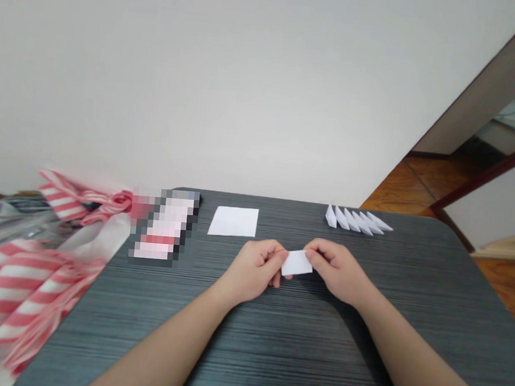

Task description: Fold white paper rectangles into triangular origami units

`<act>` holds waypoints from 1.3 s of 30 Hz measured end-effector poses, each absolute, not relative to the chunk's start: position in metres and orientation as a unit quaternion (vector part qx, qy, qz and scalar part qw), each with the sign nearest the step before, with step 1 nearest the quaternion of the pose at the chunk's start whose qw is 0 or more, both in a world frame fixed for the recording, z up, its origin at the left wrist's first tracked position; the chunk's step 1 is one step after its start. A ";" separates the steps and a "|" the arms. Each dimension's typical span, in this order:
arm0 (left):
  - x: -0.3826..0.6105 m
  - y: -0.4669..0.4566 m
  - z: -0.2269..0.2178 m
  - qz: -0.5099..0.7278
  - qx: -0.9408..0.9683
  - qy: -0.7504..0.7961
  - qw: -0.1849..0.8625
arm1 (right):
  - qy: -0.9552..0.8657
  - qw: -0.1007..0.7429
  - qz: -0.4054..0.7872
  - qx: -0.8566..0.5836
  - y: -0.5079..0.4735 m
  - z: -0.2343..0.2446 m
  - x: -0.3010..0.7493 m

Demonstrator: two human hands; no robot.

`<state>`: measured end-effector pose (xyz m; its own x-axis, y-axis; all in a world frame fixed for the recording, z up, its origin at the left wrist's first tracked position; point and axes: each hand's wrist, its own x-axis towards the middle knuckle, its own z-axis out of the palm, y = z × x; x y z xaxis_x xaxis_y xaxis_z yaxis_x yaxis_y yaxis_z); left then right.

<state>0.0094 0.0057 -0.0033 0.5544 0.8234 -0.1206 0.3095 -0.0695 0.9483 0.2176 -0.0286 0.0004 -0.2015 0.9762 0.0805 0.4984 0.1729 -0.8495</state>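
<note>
A small white rectangle of paper is held just above the dark table, between both hands. My left hand pinches its left edge, thumb on top. My right hand grips the upper right corner between thumb and fingers. Whether the paper is folded in layers I cannot tell for certain. Beyond my left hand lies a flat white sheet of paper. Several folded white paper pieces with pointed ends rest in an overlapping row, farther back on the right.
The dark wood-grain table meets a pale wall at its back edge. A pixelated, phone-like object lies at the table's left. Red-and-white striped fabric is heaped beside the left edge. Wooden floor shows to the right.
</note>
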 end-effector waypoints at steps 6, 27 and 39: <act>0.008 0.007 -0.004 0.233 0.725 0.387 0.520 | -0.684 0.314 0.368 -0.546 -0.028 -0.001 0.219; 0.011 0.009 -0.005 0.239 0.669 0.389 0.587 | -0.760 0.348 0.325 -0.442 -0.033 -0.010 0.213; 0.012 0.007 -0.003 0.224 0.691 0.386 0.568 | -0.765 0.350 0.327 -0.431 -0.034 -0.001 0.211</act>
